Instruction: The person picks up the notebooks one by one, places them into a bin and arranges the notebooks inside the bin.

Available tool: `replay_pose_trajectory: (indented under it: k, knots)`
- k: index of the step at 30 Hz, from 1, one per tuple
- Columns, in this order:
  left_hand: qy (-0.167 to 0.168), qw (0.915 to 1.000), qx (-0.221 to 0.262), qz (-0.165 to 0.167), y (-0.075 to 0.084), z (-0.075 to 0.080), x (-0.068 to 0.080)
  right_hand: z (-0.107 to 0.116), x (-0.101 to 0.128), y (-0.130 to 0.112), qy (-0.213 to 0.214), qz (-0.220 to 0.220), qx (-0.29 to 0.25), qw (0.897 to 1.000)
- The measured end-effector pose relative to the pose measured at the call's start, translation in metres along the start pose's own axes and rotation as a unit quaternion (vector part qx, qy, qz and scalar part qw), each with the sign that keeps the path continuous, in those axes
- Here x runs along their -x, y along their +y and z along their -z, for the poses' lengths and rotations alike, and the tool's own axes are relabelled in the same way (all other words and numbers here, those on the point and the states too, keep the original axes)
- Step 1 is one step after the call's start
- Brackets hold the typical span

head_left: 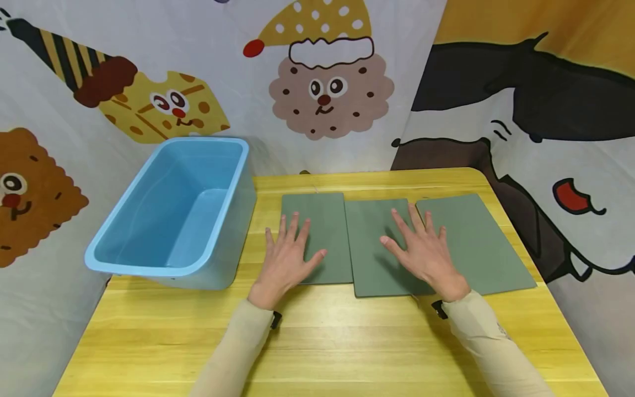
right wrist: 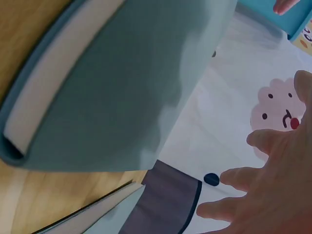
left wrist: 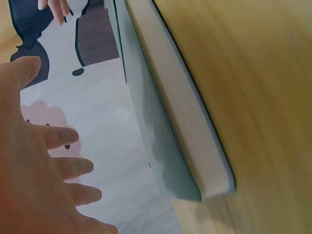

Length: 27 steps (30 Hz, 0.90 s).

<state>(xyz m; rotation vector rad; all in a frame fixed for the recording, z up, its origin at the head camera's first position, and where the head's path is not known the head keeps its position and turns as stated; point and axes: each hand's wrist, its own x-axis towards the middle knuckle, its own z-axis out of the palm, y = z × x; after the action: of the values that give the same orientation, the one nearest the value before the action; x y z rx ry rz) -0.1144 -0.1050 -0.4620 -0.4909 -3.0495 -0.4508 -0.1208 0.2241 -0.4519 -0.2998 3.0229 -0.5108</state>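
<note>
Three grey-green hardcover books lie in a row on the table. My left hand (head_left: 285, 262), fingers spread, is over the left edge of the smallest, left book (head_left: 329, 220). Over the middle book (head_left: 369, 264) and its right edge is my right hand (head_left: 424, 251), palm down with fingers apart, casting a shadow on the cover. To its right lies the right book (head_left: 488, 242), slightly angled. Neither hand holds anything. In the left wrist view a thick book (left wrist: 161, 146) shows its pale page edges; the right wrist view shows a closed book (right wrist: 112, 92) beside another.
A deep light-blue plastic bin (head_left: 223, 220) stands at the table's left rear. The yellow wooden table (head_left: 342, 353) extends in front of the books. Behind it hangs a cloth backdrop (head_left: 421, 149) printed with cartoon figures.
</note>
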Motion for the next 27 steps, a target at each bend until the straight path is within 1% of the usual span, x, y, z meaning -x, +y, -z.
replay_pose_trajectory:
  k: [4,7,11,15,17,22,27]
  knots:
    - [0.005,0.9999,-0.005,-0.012,0.009,-0.002,-0.001,0.004,0.001,0.004,0.003,-0.006,-0.009,1.000]
    - [0.000,0.9996,-0.005,-0.029,0.019,-0.005,-0.002,0.008,0.003,0.011,0.011,-0.007,-0.021,1.000]
    - [-0.006,0.9977,-0.024,-0.063,0.034,-0.009,-0.004,0.016,0.008,0.027,0.013,-0.012,-0.049,0.999]
    - [-0.012,0.9934,-0.053,-0.101,0.050,-0.012,-0.009,0.026,0.016,0.048,0.002,-0.030,-0.081,0.996]
    - [-0.022,0.9913,-0.060,-0.115,0.059,-0.013,-0.012,0.031,0.019,0.058,-0.003,-0.041,-0.094,0.995]
    - [-0.058,0.9863,-0.074,-0.135,0.079,-0.017,-0.017,0.044,0.025,0.081,-0.011,-0.062,-0.115,0.991]
    - [-0.080,0.9804,-0.089,-0.156,0.094,-0.025,-0.020,0.052,0.028,0.108,-0.014,-0.081,-0.097,0.992]
